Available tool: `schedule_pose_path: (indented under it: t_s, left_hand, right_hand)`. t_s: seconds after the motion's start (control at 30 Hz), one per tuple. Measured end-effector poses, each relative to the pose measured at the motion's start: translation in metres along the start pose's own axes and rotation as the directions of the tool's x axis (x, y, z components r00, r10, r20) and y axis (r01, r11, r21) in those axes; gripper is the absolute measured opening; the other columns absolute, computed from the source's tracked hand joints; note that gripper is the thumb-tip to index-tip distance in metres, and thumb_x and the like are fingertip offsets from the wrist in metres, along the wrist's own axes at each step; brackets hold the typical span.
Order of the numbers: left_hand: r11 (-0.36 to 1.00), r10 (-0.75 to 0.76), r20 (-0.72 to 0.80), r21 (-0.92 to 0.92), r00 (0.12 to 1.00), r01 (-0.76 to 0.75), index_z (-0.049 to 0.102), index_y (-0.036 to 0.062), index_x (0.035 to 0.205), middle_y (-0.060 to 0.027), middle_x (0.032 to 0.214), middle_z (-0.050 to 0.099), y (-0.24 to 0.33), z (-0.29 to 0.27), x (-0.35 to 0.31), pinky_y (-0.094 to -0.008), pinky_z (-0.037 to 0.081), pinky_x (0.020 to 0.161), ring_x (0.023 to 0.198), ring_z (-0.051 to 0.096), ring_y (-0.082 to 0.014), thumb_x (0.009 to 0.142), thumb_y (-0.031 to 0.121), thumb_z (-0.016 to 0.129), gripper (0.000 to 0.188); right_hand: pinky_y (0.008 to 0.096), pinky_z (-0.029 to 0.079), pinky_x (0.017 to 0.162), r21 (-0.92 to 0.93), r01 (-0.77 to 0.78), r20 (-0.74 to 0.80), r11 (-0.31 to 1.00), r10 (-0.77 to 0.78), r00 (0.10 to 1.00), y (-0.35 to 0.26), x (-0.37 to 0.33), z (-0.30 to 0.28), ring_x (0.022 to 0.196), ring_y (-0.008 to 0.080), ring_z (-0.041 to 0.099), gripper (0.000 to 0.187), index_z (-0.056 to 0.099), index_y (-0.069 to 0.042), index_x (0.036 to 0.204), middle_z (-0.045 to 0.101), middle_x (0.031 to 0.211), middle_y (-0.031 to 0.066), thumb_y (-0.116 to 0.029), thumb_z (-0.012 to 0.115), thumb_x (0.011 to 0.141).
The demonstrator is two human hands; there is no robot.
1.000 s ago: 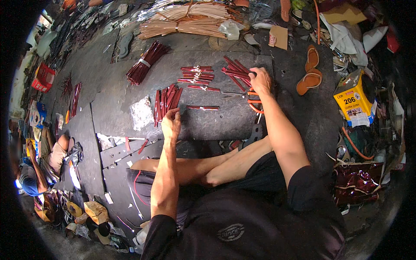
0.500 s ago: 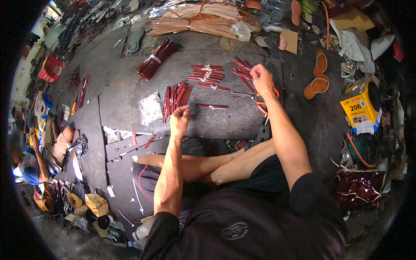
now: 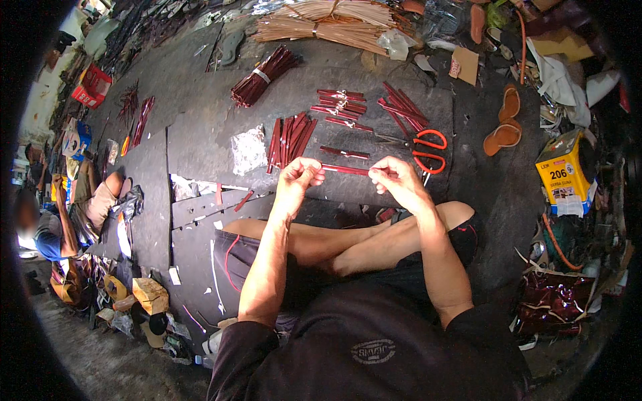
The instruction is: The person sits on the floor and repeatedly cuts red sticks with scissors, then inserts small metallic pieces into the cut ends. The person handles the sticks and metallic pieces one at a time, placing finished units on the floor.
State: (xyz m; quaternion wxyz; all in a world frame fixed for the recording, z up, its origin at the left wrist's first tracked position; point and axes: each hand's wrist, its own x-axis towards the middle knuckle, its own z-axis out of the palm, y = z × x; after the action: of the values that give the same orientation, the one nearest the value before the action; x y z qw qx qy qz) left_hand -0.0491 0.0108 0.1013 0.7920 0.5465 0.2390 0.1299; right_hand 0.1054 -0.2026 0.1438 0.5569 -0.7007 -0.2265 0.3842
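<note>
Your left hand [image 3: 294, 188] pinches one end of a dark red strip [image 3: 346, 170] in its fingers, and your right hand [image 3: 404, 187] grips the other end the same way. The strip runs nearly straight between them, beyond your crossed legs [image 3: 361, 248]. Just past it, a lone piece [image 3: 344, 152] lies on the dark board [image 3: 200, 140]. The left pile [image 3: 289, 138] is near your left hand; the orange-handled scissors [image 3: 416, 142] lie past your right, near the right pile [image 3: 406, 107].
</note>
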Motion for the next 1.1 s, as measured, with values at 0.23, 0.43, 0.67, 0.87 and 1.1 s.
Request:
schedule_pose_path:
  t_s: [0.23,0.43,0.67,0.87,1.1]
  left_hand:
    - [0.971,-0.05,-0.027,-0.236,0.998,0.043,0.064,0.006,0.102,-0.003,0.091,0.067,-0.011,-0.008,0.005,-0.0262,0.052,0.076,0.082,0.063,-0.0118,0.097,0.015,0.06,0.011]
    - [0.959,-0.069,-0.084,-0.281,0.994,0.043,0.065,0.0048,0.108,-0.0029,0.095,0.067,-0.014,-0.005,0.006,-0.0256,0.052,0.078,0.084,0.063,-0.011,0.094,0.013,0.065,0.016]
    - [0.999,-0.053,-0.136,-0.012,0.989,0.051,0.066,0.0043,0.102,-0.0012,0.086,0.067,-0.018,-0.007,0.01,-0.0243,0.05,0.075,0.079,0.062,-0.0098,0.092,0.02,0.069,0.019]
    - [0.969,-0.157,-0.161,0.165,0.974,0.183,0.067,0.0026,0.097,-0.0006,0.081,0.064,-0.036,-0.009,0.016,-0.0231,0.047,0.067,0.072,0.057,-0.0075,0.094,0.028,0.067,0.026]
    - [0.629,0.245,-0.238,0.777,0.94,0.033,0.069,0.0081,0.111,-0.0185,0.099,0.071,-0.055,-0.022,0.073,-0.0397,0.052,0.085,0.095,0.069,-0.0321,0.088,0.028,0.065,0.03]
  right_hand:
    - [0.0267,0.054,0.067,0.156,0.044,0.014,0.987,-0.047,0.999,-0.003,0.012,0.004,0.073,0.0108,0.061,0.019,0.063,0.0,0.105,0.063,0.085,0.0047,-0.017,0.063,0.096]
    - [0.028,0.055,0.067,0.287,0.015,0.013,0.958,-0.019,1.0,-0.002,0.016,0.007,0.071,0.012,0.062,0.021,0.063,0.0,0.104,0.063,0.082,0.0051,-0.02,0.064,0.096]
    - [0.0287,0.057,0.068,0.228,-0.087,0.002,0.97,0.089,0.996,0.011,0.015,0.002,0.072,0.0127,0.064,0.02,0.063,0.0,0.103,0.064,0.083,0.0064,-0.019,0.063,0.096]
    - [0.0283,0.057,0.071,0.139,-0.086,-0.036,0.987,0.092,0.995,0.065,0.018,0.001,0.074,0.013,0.064,0.014,0.064,0.003,0.1,0.066,0.085,0.0069,-0.009,0.061,0.096]
    - [0.0269,0.055,0.063,0.202,-0.141,-0.167,0.969,0.176,0.97,0.104,0.05,0.009,0.069,0.0123,0.063,0.011,0.063,0.003,0.103,0.065,0.081,0.0075,-0.002,0.06,0.093]
